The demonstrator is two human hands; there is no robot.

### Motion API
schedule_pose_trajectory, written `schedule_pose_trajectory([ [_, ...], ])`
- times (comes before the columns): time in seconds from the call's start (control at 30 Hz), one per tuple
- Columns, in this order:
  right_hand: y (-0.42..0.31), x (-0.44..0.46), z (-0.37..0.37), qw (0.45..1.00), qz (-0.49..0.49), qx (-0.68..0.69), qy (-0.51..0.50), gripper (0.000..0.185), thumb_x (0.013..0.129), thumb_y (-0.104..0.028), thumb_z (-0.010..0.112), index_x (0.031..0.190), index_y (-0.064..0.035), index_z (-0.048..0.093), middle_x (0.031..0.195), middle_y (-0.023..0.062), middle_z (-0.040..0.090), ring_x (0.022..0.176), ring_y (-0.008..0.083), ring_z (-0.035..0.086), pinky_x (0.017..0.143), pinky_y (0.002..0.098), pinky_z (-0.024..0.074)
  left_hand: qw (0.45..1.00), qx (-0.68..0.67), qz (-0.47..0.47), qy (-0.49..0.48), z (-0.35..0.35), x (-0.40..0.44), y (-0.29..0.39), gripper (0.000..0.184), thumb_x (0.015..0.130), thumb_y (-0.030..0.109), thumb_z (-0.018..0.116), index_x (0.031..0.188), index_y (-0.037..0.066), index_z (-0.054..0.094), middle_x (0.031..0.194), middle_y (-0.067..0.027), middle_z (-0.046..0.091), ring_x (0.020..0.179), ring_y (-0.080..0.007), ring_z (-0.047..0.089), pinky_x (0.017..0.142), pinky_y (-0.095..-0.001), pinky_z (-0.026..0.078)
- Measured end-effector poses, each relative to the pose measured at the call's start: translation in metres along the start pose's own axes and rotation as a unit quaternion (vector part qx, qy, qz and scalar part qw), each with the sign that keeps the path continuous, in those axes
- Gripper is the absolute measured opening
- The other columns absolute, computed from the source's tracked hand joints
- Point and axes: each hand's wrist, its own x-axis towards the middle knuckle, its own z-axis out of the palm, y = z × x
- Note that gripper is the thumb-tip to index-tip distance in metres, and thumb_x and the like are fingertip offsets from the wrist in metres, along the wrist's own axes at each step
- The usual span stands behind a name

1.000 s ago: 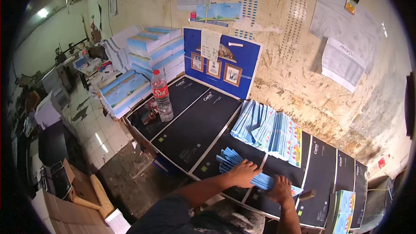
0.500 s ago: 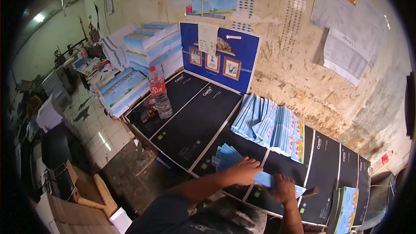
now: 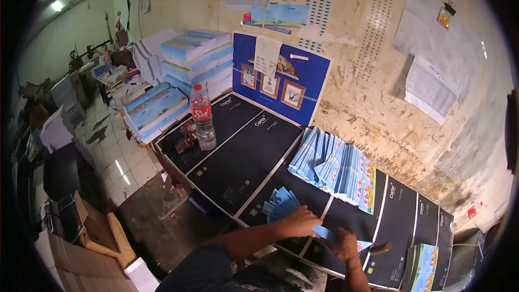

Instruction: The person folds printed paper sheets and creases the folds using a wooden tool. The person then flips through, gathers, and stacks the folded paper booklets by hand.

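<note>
A light-blue folded leaflet (image 3: 323,232) spans the gap between my two hands over the black tabletop (image 3: 232,157). My left hand (image 3: 301,221) is closed on its left end, and my right hand (image 3: 343,244) grips the right end. Part of it is hidden by my fingers. Just beyond my left wrist lies a fan of blue leaflets (image 3: 282,203). To the right of my right hand, a short brown block-like piece (image 3: 380,248) rests on the table beside a white-and-blue printed corner (image 3: 363,245).
Against the wall stands a long row of blue leaflets (image 3: 335,170). A red-labelled bottle (image 3: 203,121) is at the far left of the table, near tall printed stacks (image 3: 197,57). Another printed stack (image 3: 424,267) sits at the near right. A blue board (image 3: 281,75) leans at the back.
The view has shifted slightly. My hands have come closer together, and less of the leaflet shows between and beyond them. My left hand has lifted from lying over it to gripping its end.
</note>
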Motion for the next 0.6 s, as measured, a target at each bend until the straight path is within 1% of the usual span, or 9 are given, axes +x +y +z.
schedule_pose_trajectory([
  [0.03,-0.001,0.0,0.002,1.0,-0.002,-0.004,0.0,0.062,0.067,-0.047,0.082,0.11,-0.0043,0.066,0.101,0.0178,0.069,0.099,0.0382,0.066,0.085,0.0507,0.0483,1.0,0.0,-0.006,0.002,0.002,0.003,0.0,0.049,0.078,0.036,0.078,0.117,0.011,0.064,0.111,-0.0111,0.069,0.11,-0.0299,0.062,0.098,-0.0507,0.038],
  [0.07,-0.003,0.0,0.003,0.999,-0.001,-0.001,0.043,0.052,0.068,-0.044,0.081,0.099,-0.0047,0.068,0.093,0.0171,0.07,0.09,0.0388,0.067,0.079,0.0494,0.0494,1.0,0.002,-0.011,0.003,0.004,0.004,-0.002,0.046,0.077,0.037,0.079,0.114,0.013,0.067,0.102,-0.0105,0.071,0.105,-0.0302,0.065,0.097,-0.051,0.039],
  [0.13,-0.005,-0.003,0.007,0.996,-0.002,0.004,0.086,0.043,0.068,-0.041,0.081,0.089,-0.0051,0.07,0.084,0.0164,0.071,0.081,0.0395,0.068,0.073,0.0482,0.0505,1.0,-0.004,0.002,0.008,-0.003,-0.003,-0.001,0.044,0.077,0.038,0.078,0.112,0.014,0.068,0.101,-0.0098,0.072,0.104,-0.0299,0.066,0.095,-0.0497,0.04],
  [0.2,0.0,-0.003,0.006,0.994,-0.024,0.002,0.107,0.038,0.069,-0.037,0.081,0.079,-0.0036,0.066,0.076,0.0217,0.067,0.075,0.0435,0.066,0.063,0.0458,0.0511,1.0,-0.007,0.017,0.013,-0.013,-0.014,-0.01,0.041,0.077,0.038,0.078,0.11,0.015,0.07,0.1,-0.009,0.072,0.102,-0.0295,0.067,0.094,-0.0485,0.041],
  [0.3,0.007,-0.002,0.01,0.99,-0.042,0.022,0.131,0.035,0.069,-0.035,0.081,0.077,-0.0039,0.066,0.076,0.021,0.067,0.074,0.0433,0.066,0.062,0.0458,0.051,0.994,0.045,0.021,0.098,-0.025,-0.033,-0.038,0.04,0.077,0.04,0.077,0.109,0.018,0.07,0.1,-0.0069,0.073,0.102,-0.0293,0.067,0.092,-0.0456,0.043],
  [0.37,0.009,-0.002,0.012,0.991,-0.046,0.003,0.128,0.034,0.068,-0.034,0.081,0.078,-0.0044,0.067,0.077,0.0204,0.067,0.074,0.0427,0.066,0.062,0.0456,0.0514,0.998,0.06,-0.002,-0.02,-0.028,-0.032,-0.043,0.033,0.077,0.04,0.076,0.102,0.018,0.073,0.097,-0.0064,0.074,0.1,-0.0279,0.068,0.094,-0.0438,0.044],
  [0.4,0.007,0.0,0.01,0.991,-0.048,-0.016,0.125,0.033,0.068,-0.033,0.08,0.079,-0.0049,0.068,0.077,0.0198,0.068,0.074,0.0422,0.066,0.062,0.0455,0.0518,0.998,0.06,-0.003,-0.016,-0.028,-0.033,-0.044,0.033,0.077,0.04,0.076,0.102,0.018,0.073,0.097,-0.0064,0.074,0.1,-0.0279,0.068,0.094,-0.0438,0.044],
  [0.5,0.002,-0.002,0.004,0.991,-0.06,0.031,0.12,0.032,0.068,-0.032,0.08,0.082,-0.0055,0.07,0.079,0.0181,0.07,0.074,0.0399,0.068,0.063,0.0442,0.0533,0.999,0.032,-0.003,0.043,-0.025,-0.041,-0.048,0.03,0.076,0.037,0.077,0.098,0.017,0.075,0.092,-0.0079,0.074,0.093,-0.0266,0.07,0.093,-0.0441,0.046],
  [0.6,0.007,-0.001,0.007,0.993,-0.053,-0.002,0.107,0.035,0.067,-0.031,0.081,0.089,-0.0063,0.073,0.082,0.0168,0.072,0.075,0.0376,0.07,0.065,0.0416,0.0552,0.984,0.067,0.031,0.162,-0.037,-0.055,-0.066,0.034,0.083,0.034,0.075,0.109,0.013,0.075,0.1,-0.0113,0.074,0.105,-0.0278,0.067,0.106,-0.05,0.038],
])
